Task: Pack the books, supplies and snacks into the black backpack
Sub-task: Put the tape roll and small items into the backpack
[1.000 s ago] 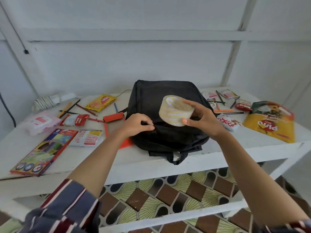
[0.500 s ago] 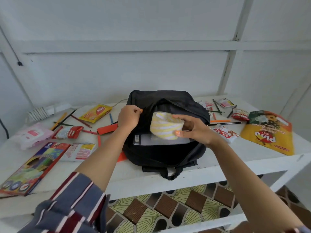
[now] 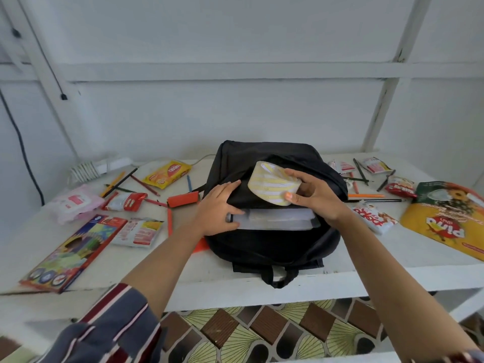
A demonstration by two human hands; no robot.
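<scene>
Tape roll (image 3: 272, 187) held at mouth of black backpack (image 3: 269, 247), not yet inside.
White table (image 3: 183, 260) is strewn w/ loose supplies; the backpack lies flat mid-table, mouth open toward the person. A big yellow snack bag (image 3: 445, 221) is seen far right and a colour pencil box (image 3: 73, 250) front left, both well apart from the pack. Books (image 3: 275, 218) are already stowed inside, page edges showing. The roll is gripped by the right hand (image 3: 317, 195), fingers curled round it, just above the books. The flap edge is pinched up by the left hand (image 3: 220, 208), fingers spread on top, thumb underneath. Risks, as judged: if the flap is let go early, the roll could be caught on it and dropped; if it's set on the books w/o being pushed deep, it may roll back out.
</scene>
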